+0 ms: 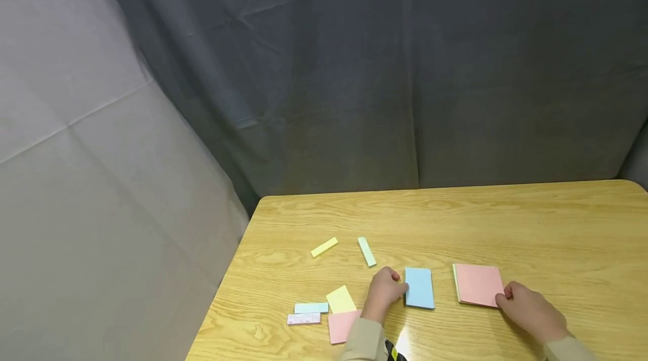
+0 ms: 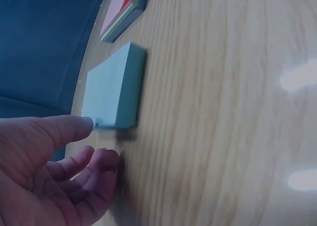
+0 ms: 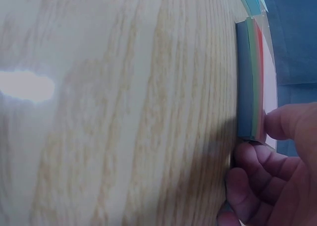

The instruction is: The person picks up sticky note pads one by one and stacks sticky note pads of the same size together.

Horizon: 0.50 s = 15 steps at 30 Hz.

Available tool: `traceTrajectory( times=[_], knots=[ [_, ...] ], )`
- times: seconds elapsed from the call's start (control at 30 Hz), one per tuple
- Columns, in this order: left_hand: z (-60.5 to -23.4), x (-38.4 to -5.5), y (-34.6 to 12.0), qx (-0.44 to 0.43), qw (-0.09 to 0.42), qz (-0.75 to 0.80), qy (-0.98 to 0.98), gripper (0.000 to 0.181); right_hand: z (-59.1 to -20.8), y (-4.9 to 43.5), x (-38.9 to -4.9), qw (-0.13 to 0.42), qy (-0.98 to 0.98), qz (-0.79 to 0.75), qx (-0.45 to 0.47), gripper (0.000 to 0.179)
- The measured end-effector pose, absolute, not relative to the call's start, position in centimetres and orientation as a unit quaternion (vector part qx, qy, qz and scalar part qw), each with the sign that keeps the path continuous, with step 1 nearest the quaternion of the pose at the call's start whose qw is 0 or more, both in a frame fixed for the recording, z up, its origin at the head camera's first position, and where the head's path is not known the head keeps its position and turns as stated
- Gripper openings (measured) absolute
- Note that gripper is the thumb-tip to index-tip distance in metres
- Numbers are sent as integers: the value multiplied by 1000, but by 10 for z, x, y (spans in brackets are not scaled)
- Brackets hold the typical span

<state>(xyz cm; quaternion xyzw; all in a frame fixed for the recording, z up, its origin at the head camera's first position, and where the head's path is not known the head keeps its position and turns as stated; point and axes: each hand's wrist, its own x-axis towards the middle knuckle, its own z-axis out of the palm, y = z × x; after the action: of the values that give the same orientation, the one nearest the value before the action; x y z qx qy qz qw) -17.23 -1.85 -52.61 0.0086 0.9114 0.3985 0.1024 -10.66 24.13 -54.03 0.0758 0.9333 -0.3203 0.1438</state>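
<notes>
A thick blue sticky note pad (image 1: 419,288) lies on the table. My left hand (image 1: 387,289) is at its left side, the thumb tip at the pad's edge and the loosely bent fingers apart from it in the left wrist view. To the right is a square stack of sticky notes (image 1: 480,285), pink on top, with red, green and blue layers along its side in the right wrist view. My right hand (image 1: 531,307) pinches its near right corner, thumb on top and fingers at the edge below.
Left of my left hand lie a yellow square note pad (image 1: 341,299), a pink one (image 1: 342,327), a light blue strip pad (image 1: 311,307) and a purplish patterned strip (image 1: 304,319). Farther back are a yellow strip (image 1: 324,247) and a pale green strip (image 1: 367,252). Grey curtains (image 1: 329,96) hang behind the table.
</notes>
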Motion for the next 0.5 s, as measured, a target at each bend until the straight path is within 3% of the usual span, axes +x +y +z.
traceTrajectory(
  times=[0.2,0.5],
  knots=[
    [-522,-175,-34,-3,129,431,893,17,-541,241,-107,141,934,-320,79,25],
    [-521,-175,-54,-1,125,429,895,18,-543,243,-106,136,933,-324,74,26]
  ],
)
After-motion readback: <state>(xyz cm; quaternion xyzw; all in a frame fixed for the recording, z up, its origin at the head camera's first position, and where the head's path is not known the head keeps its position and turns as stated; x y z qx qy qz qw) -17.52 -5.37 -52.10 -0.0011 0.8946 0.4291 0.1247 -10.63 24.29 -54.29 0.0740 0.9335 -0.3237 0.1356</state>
